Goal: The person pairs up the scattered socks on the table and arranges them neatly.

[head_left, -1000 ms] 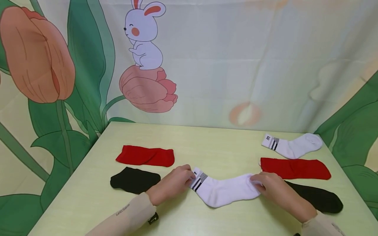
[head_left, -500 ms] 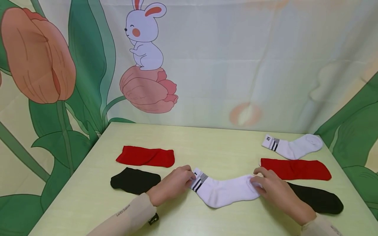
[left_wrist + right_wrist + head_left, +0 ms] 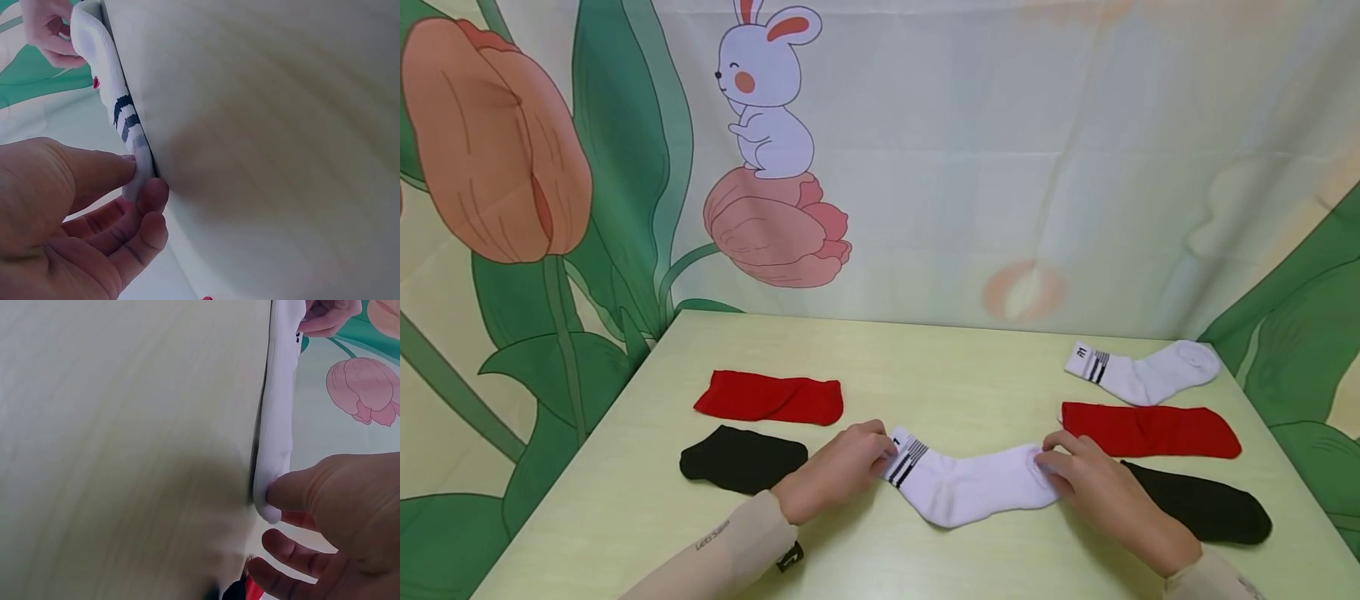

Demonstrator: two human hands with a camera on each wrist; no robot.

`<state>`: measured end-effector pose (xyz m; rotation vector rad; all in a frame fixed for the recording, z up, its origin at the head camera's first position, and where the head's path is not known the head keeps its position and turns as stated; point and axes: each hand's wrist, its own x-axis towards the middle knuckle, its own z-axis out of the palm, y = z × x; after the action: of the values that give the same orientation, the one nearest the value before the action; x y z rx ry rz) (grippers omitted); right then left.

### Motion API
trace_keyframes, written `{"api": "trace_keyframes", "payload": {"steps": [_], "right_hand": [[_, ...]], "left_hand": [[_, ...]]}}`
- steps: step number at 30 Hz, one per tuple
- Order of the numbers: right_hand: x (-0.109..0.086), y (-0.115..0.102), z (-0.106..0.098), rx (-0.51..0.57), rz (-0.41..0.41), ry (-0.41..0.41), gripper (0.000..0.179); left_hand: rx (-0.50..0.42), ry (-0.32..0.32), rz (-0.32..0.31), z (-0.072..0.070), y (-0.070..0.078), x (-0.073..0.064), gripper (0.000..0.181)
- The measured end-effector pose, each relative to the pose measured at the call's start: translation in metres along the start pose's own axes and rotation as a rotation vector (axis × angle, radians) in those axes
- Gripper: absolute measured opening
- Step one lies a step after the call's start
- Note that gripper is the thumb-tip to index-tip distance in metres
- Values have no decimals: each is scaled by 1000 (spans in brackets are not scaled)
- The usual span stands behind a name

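Note:
A white ankle sock (image 3: 977, 487) with black stripes at its cuff lies flat across the near middle of the table. My left hand (image 3: 842, 467) pinches the cuff between thumb and fingers. In the left wrist view, the thumb (image 3: 103, 175) presses on the cuff edge. At the toe end my right hand (image 3: 1097, 483) holds the tip, with one finger raised off the sock. The right wrist view has the thumb (image 3: 290, 490) on the white toe and two other fingers apart from it. The thumb partly hides the finger behind it.
To the left lie a red sock (image 3: 771, 397) and a black sock (image 3: 741, 458). On the right are another white striped sock (image 3: 1150, 373), a red sock (image 3: 1150, 431) and a black sock (image 3: 1213, 504), partly behind my right hand. A printed curtain (image 3: 925, 167) hangs behind the table.
A finger of my right hand has lifted and spread from the toe since a second ago. The left hand and the sock stay in place.

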<state>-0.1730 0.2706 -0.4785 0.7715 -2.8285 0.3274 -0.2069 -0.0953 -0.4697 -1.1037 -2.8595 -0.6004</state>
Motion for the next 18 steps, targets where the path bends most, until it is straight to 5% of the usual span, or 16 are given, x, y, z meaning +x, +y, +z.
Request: {"api": "trace_keyframes", "payload": {"steps": [18], "right_hand": [[1, 3, 1, 19, 35, -47, 37]], "left_hand": [[41, 2, -42, -3, 3, 0, 14]]}}
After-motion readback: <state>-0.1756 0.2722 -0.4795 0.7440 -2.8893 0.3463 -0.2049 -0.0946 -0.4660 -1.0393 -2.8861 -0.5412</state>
